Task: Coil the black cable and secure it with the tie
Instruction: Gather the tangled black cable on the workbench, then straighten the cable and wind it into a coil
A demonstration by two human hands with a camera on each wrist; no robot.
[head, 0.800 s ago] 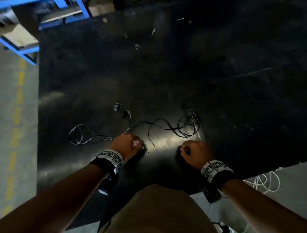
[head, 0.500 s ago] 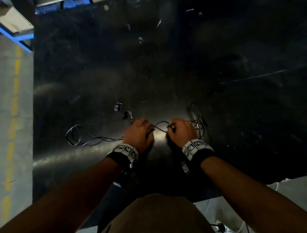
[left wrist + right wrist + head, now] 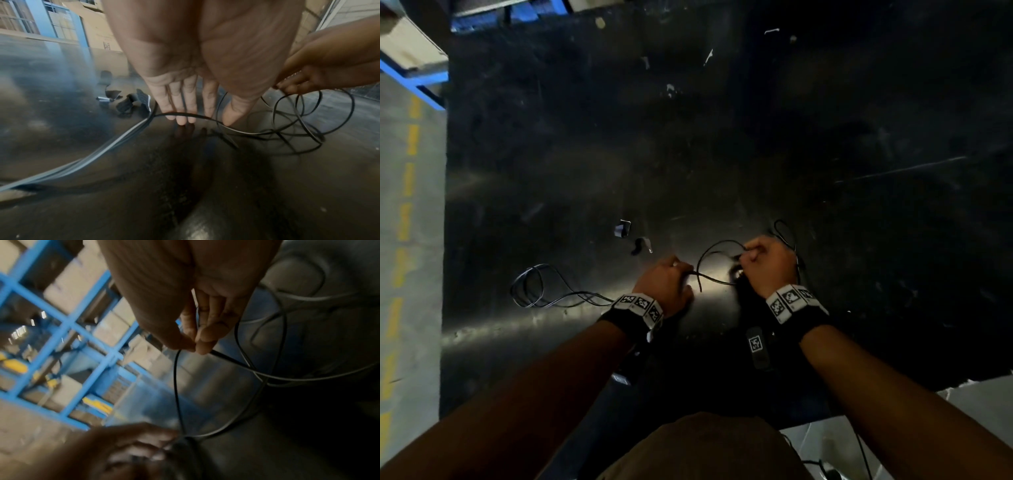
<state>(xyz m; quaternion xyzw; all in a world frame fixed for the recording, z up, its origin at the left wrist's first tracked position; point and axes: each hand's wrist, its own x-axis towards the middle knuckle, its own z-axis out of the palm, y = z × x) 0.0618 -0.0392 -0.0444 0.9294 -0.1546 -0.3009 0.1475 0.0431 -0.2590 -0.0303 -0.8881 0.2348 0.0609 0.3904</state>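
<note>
A thin black cable (image 3: pixel 722 242) sprawls over the glossy black table (image 3: pixel 722 154). One loop (image 3: pixel 527 286) lies at the left and a strand arcs between my hands. My left hand (image 3: pixel 685 272) holds the strand, which crosses its fingertips (image 3: pixel 180 117) and thumb in the left wrist view. My right hand (image 3: pixel 748 253) pinches the cable (image 3: pixel 175 386) between thumb and forefinger (image 3: pixel 197 348), with several loose loops (image 3: pixel 308 113) hanging beside it. Two small black strap pieces (image 3: pixel 623 228) (image 3: pixel 641 245), the likely tie, lie just beyond my left hand (image 3: pixel 197 116).
A grey floor with a yellow dashed line (image 3: pixel 410 205) runs along the table's left edge. Blue racking with cardboard boxes (image 3: pixel 421 85) stands at the far left. The table's near edge (image 3: pixel 962 383) is at the lower right, with pale cables on the floor below it.
Both hands moved away from my body to the cable and took hold of it. The right hand has since drawn right, lifting a strand into an arc between the hands.
</note>
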